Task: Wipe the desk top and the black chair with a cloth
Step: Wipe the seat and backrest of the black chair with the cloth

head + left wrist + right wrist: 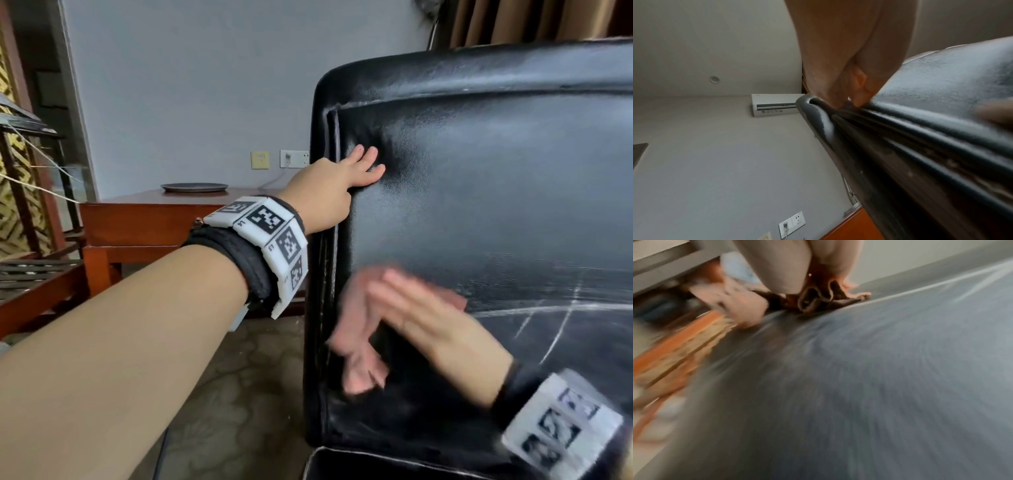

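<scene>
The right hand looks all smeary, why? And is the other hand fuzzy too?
In the head view the right hand is smeared by motion blur against the black chair, while the left hand is sharp; in the right wrist view nearly everything streaks, though a dark cloth shows under the fingers; in the left wrist view the wall and the chair's edge stay fairly clear.

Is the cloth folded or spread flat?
Bunched, not flat: the cloth shows rolled folds under the right hand, pressed on the black chair.
</scene>
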The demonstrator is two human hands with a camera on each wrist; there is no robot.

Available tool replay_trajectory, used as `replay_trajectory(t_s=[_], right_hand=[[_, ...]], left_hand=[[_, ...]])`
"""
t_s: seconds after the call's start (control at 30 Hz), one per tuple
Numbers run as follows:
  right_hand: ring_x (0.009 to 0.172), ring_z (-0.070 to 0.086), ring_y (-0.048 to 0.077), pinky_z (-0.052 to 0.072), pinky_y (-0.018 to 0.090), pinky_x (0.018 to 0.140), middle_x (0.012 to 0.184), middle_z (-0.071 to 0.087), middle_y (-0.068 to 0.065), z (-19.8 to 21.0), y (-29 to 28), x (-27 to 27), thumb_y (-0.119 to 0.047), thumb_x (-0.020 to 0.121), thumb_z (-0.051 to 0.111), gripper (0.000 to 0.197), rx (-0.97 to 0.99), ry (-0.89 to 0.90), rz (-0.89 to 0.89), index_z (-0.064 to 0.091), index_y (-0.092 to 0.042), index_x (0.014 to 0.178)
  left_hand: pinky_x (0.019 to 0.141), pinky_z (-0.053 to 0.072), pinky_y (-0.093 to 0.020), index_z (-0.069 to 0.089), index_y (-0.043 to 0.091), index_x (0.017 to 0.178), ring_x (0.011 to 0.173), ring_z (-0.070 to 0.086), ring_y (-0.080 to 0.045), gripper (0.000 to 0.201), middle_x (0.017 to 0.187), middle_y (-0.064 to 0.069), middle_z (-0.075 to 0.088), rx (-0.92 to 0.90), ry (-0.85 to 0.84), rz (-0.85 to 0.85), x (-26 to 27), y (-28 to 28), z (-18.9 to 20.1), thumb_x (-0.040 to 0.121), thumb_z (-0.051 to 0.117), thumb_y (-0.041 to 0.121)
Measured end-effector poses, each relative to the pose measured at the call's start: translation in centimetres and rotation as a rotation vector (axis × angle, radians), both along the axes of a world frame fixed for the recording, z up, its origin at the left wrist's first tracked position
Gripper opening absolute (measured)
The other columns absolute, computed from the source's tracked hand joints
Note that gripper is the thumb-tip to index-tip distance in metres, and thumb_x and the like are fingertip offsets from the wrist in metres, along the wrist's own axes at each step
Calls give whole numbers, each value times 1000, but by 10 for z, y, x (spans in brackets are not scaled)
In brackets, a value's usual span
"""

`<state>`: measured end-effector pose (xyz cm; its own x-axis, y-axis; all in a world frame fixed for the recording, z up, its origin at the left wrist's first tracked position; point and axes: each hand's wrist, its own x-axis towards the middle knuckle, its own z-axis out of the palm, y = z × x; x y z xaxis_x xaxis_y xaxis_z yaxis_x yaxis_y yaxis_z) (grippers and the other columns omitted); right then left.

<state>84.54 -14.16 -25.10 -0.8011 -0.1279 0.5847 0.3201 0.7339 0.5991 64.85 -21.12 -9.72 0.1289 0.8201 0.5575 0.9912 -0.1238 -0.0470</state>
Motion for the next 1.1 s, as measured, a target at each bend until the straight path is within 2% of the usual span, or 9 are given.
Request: replay_trajectory(t_s=[0.1,0.2,0.27,0.33,0.43,0.57,0.73,0.93,1.1], right_hand=[[129,34,25,24,32,112,131,54,12,14,-13,-1,-16,99,22,36,-246,108,10,42,-2,126],[115,49,20,36,17,101,117,62,6,-35,-36,2,-27,99,16,47,-477,-298,-165,45,-6,130],[133,35,4,28,14,108,135,52,-10,-79,-25,16,-30,105,12,46,-534,-438,-133,22,-17,148],[142,11,5,12,22,116,145,35,-12,-101,1,21,-21,105,8,47,-242,-391,-50,-3,-14,150],[144,7,16,12,31,115,144,32,-5,-71,13,21,-17,104,5,47,-88,-250,53,6,-9,150],[141,18,21,12,34,116,150,30,-2,-20,4,21,-19,104,3,48,-161,-115,-29,29,-11,143],[141,24,23,16,37,115,150,34,4,-40,-7,27,-13,94,24,49,-249,-146,13,38,-9,141],[136,35,30,28,43,111,141,44,18,-20,-35,-10,-48,96,36,64,-464,526,-116,48,3,131],[135,28,37,23,53,108,139,46,17,-4,-24,-36,-17,82,36,52,-336,421,-105,35,-6,134]], left_hand=[[113,25,-37,29,28,146,144,19,-17,76,157,7,13,-10,33,15,0,-1,0,82,29,-13],[110,32,-40,26,29,147,142,26,-23,76,158,7,10,-20,36,35,1,-4,1,83,29,-11],[109,34,-40,25,31,147,142,27,-24,77,158,7,9,-29,45,43,1,-4,2,82,29,-10],[110,32,-39,24,32,147,143,25,-23,78,158,7,8,-34,62,50,1,-3,3,82,30,-10],[112,29,-37,26,30,147,144,20,-19,76,158,8,9,-19,45,32,2,-3,1,83,30,-10],[116,19,-33,26,27,147,145,11,-11,73,158,7,10,8,67,23,3,-4,0,84,31,-10],[116,18,-32,23,28,148,146,12,-13,75,158,7,8,-18,91,70,4,-6,2,84,31,-9],[112,28,-44,23,30,148,142,25,-27,77,159,6,8,-36,74,94,5,-6,1,82,32,-8],[113,23,-42,19,33,149,144,21,-23,77,159,7,4,-65,115,152,9,-12,4,84,33,-6]])
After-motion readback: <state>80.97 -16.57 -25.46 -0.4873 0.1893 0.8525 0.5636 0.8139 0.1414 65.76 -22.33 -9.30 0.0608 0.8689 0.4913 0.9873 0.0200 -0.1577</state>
